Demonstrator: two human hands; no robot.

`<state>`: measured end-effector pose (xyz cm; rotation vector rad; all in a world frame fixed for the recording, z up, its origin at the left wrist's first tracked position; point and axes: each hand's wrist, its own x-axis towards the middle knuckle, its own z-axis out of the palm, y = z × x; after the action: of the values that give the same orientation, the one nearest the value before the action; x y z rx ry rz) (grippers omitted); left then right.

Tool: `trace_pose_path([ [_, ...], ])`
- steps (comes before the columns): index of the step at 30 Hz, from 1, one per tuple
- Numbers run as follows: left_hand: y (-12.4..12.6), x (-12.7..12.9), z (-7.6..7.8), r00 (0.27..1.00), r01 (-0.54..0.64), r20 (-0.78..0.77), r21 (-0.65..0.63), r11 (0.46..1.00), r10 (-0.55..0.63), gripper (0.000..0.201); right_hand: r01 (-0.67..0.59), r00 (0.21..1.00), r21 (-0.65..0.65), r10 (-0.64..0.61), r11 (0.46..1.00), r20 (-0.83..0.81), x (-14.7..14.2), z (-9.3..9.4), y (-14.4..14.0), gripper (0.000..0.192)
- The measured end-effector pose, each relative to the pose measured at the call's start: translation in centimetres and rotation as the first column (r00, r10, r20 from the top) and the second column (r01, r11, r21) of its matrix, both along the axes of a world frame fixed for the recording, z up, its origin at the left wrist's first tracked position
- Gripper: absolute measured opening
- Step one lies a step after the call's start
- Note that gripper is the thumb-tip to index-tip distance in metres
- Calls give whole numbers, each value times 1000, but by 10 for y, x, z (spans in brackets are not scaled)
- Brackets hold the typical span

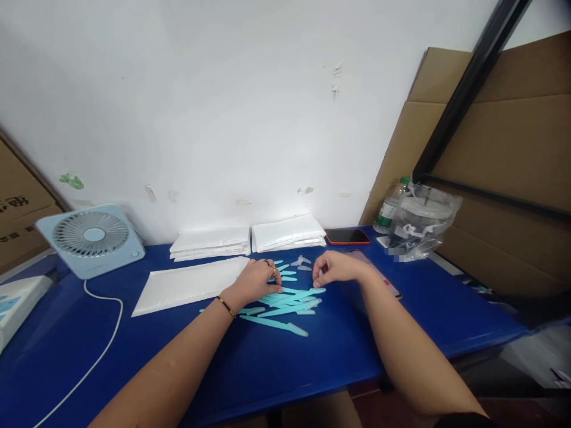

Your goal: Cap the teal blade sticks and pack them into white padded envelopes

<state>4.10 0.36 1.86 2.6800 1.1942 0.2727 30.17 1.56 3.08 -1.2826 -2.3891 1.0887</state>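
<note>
Resting on the blue table (267,368), the left hand (256,279) is pressing flat, loosely spread fingers onto the pile of thin turquoise plastic sticks (285,303), lying mostly left-to-right, while the right hand (334,267), just beyond, is pinching something too small to identify.

Deep blue tabletop (267,368), pale turquoise plastic sticks (285,303), white flat pouches (190,285), light blue fan (91,238) with white cable (104,339), black phone in an orange-red case (348,236), brown cardboard (504,148), black frame bar (468,89), white wall (223,107), green-capped clear bottle (390,208), gold bracelet (226,307).
</note>
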Motion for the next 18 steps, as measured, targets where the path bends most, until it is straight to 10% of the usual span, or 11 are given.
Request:
trace_pose_path([
  [10, 7, -16, 6, 976, -201, 89, 30, 979, 197, 21, 20, 993, -11, -18, 1000, 114, 6, -3, 4, 35],
  [18, 5, -13, 7, 976, -202, 107, 104, 974, 191, 20, 150, 956, 99, -119, 984, -269, -26, -16, 6, 39],
])
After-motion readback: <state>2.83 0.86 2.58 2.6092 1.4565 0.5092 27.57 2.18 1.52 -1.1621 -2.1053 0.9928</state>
